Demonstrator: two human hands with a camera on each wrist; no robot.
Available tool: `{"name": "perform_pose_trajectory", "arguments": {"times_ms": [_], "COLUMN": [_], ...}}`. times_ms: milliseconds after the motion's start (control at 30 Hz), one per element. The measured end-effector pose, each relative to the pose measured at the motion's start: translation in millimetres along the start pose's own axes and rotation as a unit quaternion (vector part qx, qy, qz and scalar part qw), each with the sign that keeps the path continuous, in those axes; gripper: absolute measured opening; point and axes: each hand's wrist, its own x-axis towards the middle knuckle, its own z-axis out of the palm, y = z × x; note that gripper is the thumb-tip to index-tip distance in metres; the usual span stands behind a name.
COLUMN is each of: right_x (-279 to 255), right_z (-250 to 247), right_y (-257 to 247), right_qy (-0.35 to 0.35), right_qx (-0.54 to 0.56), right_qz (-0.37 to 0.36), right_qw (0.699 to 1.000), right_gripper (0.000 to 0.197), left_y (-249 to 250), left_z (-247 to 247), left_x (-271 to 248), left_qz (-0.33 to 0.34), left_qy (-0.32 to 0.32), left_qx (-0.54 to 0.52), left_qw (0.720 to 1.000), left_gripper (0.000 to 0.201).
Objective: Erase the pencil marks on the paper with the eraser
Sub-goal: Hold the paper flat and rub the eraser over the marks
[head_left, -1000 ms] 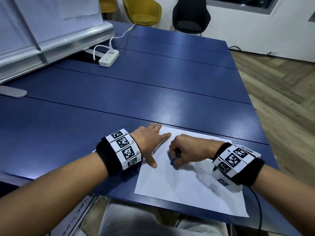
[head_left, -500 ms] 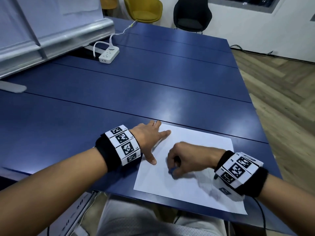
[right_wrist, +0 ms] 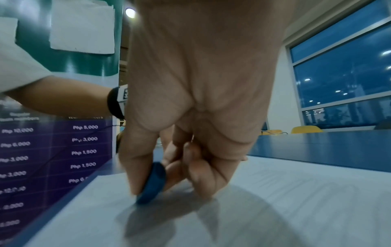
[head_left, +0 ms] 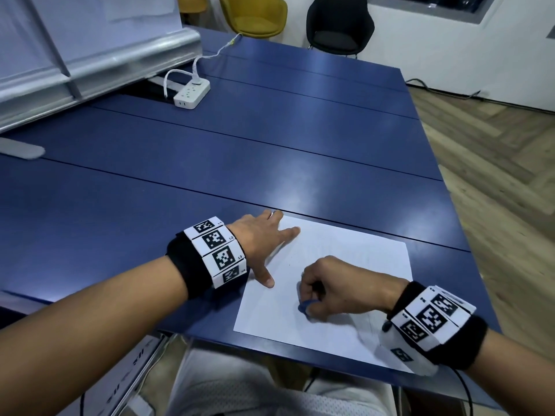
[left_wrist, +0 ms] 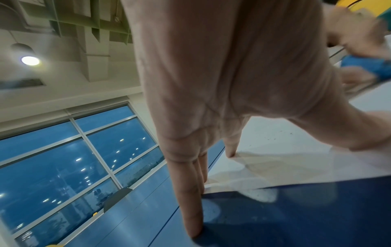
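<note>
A white sheet of paper (head_left: pixel 345 253) lies near the front edge of the blue table (head_left: pixel 270 163). My right hand (head_left: pixel 303 298) pinches a small blue eraser (head_left: pixel 304 306) between thumb and fingers, its lower edge pressed on the sheet's left-middle part. The right wrist view shows that eraser (right_wrist: pixel 152 182) touching the paper (right_wrist: pixel 275 200), and faint pencil lines run across the sheet. My left hand (head_left: pixel 270 250) lies flat with straight, spread fingers on the paper's far-left corner, thumb at the left edge. From the left wrist, its fingertips (left_wrist: pixel 195 229) press the table and sheet (left_wrist: pixel 296 150).
A white power strip (head_left: pixel 192 94) with its cable sits far back on the table's left. A whiteboard rail (head_left: pixel 90 70) runs along the left side. Yellow and black chairs (head_left: pixel 339 25) stand beyond the far edge. Wooden floor lies to the right.
My right hand has slid the eraser toward me, down the sheet. The left hand has stayed on the paper's corner.
</note>
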Motion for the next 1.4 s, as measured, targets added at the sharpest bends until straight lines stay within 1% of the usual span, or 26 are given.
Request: {"name": "perform_pose_trajectory", "arguments": {"times_ms": [67, 100, 200, 333, 367, 400, 433, 533, 567, 600, 633, 733, 767, 833, 900, 933, 967, 1033, 1067, 1100, 1200, 1233, 1267, 1300, 1367, 1400], "right_x": [-2.4, -2.0, 0.0, 2.8, 7.4, 14.0, 23.1, 46.4, 50.8, 51.4, 50.2, 42.6, 44.3, 53.0, 58.2, 56.9, 54.2, 44.8, 43.4, 45.0, 53.8, 54.0, 52.0, 49.6, 43.7, 43.9], "right_z": [2.2, 1.8, -3.9, -6.6, -10.0, -15.8, -23.4, -45.3, -48.2, -48.6, -46.7, -35.6, -37.1, -47.1, -53.4, -52.4, -48.6, -37.9, -36.5, -38.4, -52.7, -53.6, -51.6, -48.2, -41.9, -43.5], "right_y": [-0.8, -0.2, 4.6, 1.9, 1.8, 2.5, 5.3, 15.2, 18.7, 18.9, 18.2, 8.6, 7.6, 10.3, 14.0, 13.5, 12.5, 6.4, 5.7, 7.1, 19.0, 21.1, 21.4, 20.7, 15.8, 14.8], "right_qy": [-0.038, -0.037, 0.025, -0.019, -0.006, 0.027, 0.070, 0.186, 0.208, 0.210, 0.192, 0.065, 0.052, 0.106, 0.166, 0.159, 0.127, 0.018, -0.013, -0.003, 0.146, 0.176, 0.179, 0.155, 0.069, 0.050], "right_qx": [-0.014, -0.014, 0.017, -0.003, -0.010, -0.017, -0.029, -0.060, -0.061, -0.059, -0.055, -0.063, -0.070, -0.077, -0.071, -0.060, -0.049, -0.040, -0.046, -0.053, -0.070, -0.068, -0.064, -0.057, -0.052, -0.059], "right_qz": [-0.005, -0.004, 0.013, 0.012, 0.013, 0.013, 0.013, 0.031, 0.034, 0.034, 0.029, 0.018, 0.014, 0.016, 0.021, 0.026, 0.020, 0.019, 0.019, 0.018, 0.031, 0.033, 0.031, 0.024, 0.023, 0.027], "right_qw": [0.999, 0.999, 0.999, 1.000, 1.000, 0.999, 0.997, 0.980, 0.976, 0.975, 0.980, 0.996, 0.996, 0.991, 0.983, 0.985, 0.991, 0.999, 0.999, 0.998, 0.986, 0.981, 0.981, 0.986, 0.996, 0.997], "right_gripper": [0.006, 0.005, 0.001, 0.003, 0.003, 0.002, 0.001, 0.008, 0.009, 0.008, 0.006, 0.007, 0.008, 0.003, 0.017, 0.019, 0.014, 0.002, 0.002, 0.003, 0.007, 0.009, 0.009, 0.007, 0.003, 0.005], "left_y": [-0.1, 0.0, -0.1, 0.5, 0.7, 0.8, 0.5, 1.0, 1.3, 1.3, 0.9, 0.0, -0.1, 0.3, 0.3, 0.4, 0.1, 0.5, 0.5, 0.6, 0.9, 1.4, 1.8, 1.8, 2.2, 2.1], "left_z": [0.0, 0.0, -0.3, -1.5, -1.5, -1.8, -2.0, -2.2, -2.0, -1.7, -1.6, -1.5, -2.0, -2.9, -3.4, -3.5, -3.1, -2.3, -2.4, -2.2, -2.9, -3.0, -3.1, -3.0, -2.4, -2.3], "left_x": [-0.3, -0.3, 0.0, -1.3, -1.7, -1.7, -1.7, -1.9, -1.6, -1.5, -1.0, -0.5, -0.5, -1.2, -1.3, -1.0, -0.6, 0.4, 0.6, 0.6, -0.3, -0.7, -0.8, -0.9, -0.8, -1.0], "left_qz": [-0.001, 0.000, 0.004, 0.003, 0.003, 0.003, 0.004, 0.006, 0.006, 0.005, 0.005, 0.002, 0.003, 0.006, 0.006, 0.004, 0.002, -0.001, -0.003, -0.003, 0.000, 0.001, 0.000, 0.000, -0.001, -0.001], "left_qy": [0.000, 0.000, 0.000, 0.000, 0.000, 0.001, 0.001, 0.003, 0.004, 0.004, 0.005, 0.002, 0.002, 0.003, 0.002, 0.001, -0.001, -0.005, -0.006, -0.006, -0.003, -0.004, -0.004, -0.004, -0.003, -0.003], "left_qx": [0.000, 0.001, 0.001, 0.001, 0.003, 0.004, 0.004, 0.006, 0.007, 0.009, 0.010, 0.010, 0.009, 0.007, 0.007, 0.007, 0.007, 0.009, 0.008, 0.006, 0.008, 0.009, 0.011, 0.012, 0.012, 0.012], "left_qw": [1.000, 1.000, 1.000, 1.000, 1.000, 1.000, 1.000, 1.000, 1.000, 1.000, 1.000, 1.000, 1.000, 1.000, 1.000, 1.000, 1.000, 1.000, 1.000, 1.000, 1.000, 1.000, 1.000, 1.000, 1.000, 1.000], "left_gripper": [0.120, 0.121, 0.120, 0.120, 0.119, 0.118, 0.118, 0.116, 0.116, 0.116, 0.116, 0.118, 0.117, 0.113, 0.109, 0.110, 0.112, 0.120, 0.121, 0.121, 0.118, 0.118, 0.118, 0.119, 0.119, 0.119]}}
